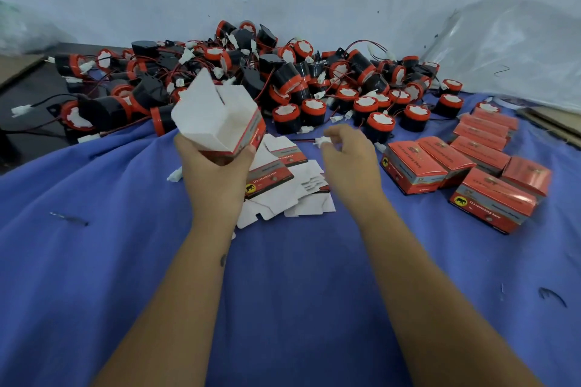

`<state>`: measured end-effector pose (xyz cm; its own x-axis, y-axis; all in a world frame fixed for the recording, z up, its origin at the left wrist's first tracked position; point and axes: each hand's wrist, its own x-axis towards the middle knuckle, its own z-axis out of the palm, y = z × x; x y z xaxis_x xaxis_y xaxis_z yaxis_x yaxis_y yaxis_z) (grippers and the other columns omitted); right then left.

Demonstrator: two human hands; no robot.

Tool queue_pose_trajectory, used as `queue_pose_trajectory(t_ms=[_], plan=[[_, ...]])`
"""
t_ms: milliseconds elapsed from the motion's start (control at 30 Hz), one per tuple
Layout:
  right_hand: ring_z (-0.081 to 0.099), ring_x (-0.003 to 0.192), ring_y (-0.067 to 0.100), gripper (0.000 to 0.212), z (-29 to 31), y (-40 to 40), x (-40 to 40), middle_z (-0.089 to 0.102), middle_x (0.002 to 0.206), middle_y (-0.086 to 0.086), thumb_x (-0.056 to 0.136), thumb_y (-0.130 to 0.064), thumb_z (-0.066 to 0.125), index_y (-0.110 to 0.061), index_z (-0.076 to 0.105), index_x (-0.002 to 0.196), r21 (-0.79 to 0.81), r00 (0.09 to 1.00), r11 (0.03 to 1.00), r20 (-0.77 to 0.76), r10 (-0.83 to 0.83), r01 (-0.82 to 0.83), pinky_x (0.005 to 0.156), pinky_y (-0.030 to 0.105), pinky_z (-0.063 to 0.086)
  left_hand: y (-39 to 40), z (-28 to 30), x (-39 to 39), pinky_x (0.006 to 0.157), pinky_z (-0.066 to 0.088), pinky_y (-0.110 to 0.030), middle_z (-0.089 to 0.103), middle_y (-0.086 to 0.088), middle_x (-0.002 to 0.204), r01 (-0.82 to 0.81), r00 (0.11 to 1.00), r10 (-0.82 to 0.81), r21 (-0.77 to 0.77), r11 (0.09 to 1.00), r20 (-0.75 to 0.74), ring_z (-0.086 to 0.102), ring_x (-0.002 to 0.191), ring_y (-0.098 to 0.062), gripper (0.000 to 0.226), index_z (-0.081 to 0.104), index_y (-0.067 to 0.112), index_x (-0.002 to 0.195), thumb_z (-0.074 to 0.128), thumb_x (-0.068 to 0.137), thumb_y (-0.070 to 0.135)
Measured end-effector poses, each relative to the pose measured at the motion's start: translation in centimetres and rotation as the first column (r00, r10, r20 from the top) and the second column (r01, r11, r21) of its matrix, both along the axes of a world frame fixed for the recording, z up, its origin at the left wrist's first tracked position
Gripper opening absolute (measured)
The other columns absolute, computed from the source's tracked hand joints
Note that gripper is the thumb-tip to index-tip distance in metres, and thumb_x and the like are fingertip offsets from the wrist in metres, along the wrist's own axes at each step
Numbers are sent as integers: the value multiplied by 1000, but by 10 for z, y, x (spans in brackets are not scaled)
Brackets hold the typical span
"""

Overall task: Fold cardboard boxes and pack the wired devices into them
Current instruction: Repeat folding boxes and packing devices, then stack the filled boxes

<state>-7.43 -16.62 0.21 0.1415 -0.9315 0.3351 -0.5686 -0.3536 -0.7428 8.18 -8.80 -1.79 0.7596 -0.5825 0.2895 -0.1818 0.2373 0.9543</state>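
Note:
My left hand (217, 170) grips an unfolded cardboard box (217, 119) from below, its white flaps standing open at the top. My right hand (349, 154) hovers over the blue cloth with its fingers curled, pinching a white connector (321, 142) on a red wire. A big heap of black-and-red wired devices (283, 78) lies behind both hands. Flat unfolded box blanks (283, 185) lie on the cloth between my hands.
Several closed red boxes (456, 166) stand in rows at the right. A blue cloth (283, 292) covers the work surface. A clear plastic bag (518, 50) lies at the back right, brown cardboard (19, 66) at the far left.

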Motion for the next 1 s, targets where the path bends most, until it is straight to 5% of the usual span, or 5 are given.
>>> queue_pose_trajectory(t_ms=[167,433,533,667,1000], plan=[[24,135,35,49,-2,-40,-9,25,150,16,96,-16,51,-11,39,143,115,983,988,-160,-88,107,103,42,31,-8,-5,3,54,45,-4,55,21,101,24,997,-23,13,1000,-76,56,83,22,55,39,28,114,80,78,20],[-16,149,35,79,-2,-95,-9,-23,161,16,94,-10,50,-22,5,158,188,957,938,-39,-288,290,114,46,26,-12,-11,2,56,43,0,55,23,104,105,994,-106,106,989,-2,52,86,27,60,39,30,117,83,77,24],[-5,149,37,76,-2,-106,-16,-8,162,19,92,-14,51,-16,11,156,227,948,923,-149,-282,311,117,48,18,-14,-11,2,54,41,1,53,26,102,118,993,-120,148,982,7,51,83,29,62,39,30,120,83,77,27],[32,129,42,47,-7,-104,-24,33,141,24,88,-21,61,-1,50,129,92,929,932,-156,-335,351,108,44,30,-14,-11,1,54,42,1,53,25,104,110,993,-114,162,981,19,57,89,10,64,38,28,122,82,77,28],[46,114,27,50,-11,-35,-12,45,99,-8,73,-31,76,-28,46,112,124,954,964,159,-254,236,98,49,43,-4,-1,-1,67,43,-5,54,30,103,175,974,-200,201,964,110,55,99,9,61,44,36,117,85,74,24]])
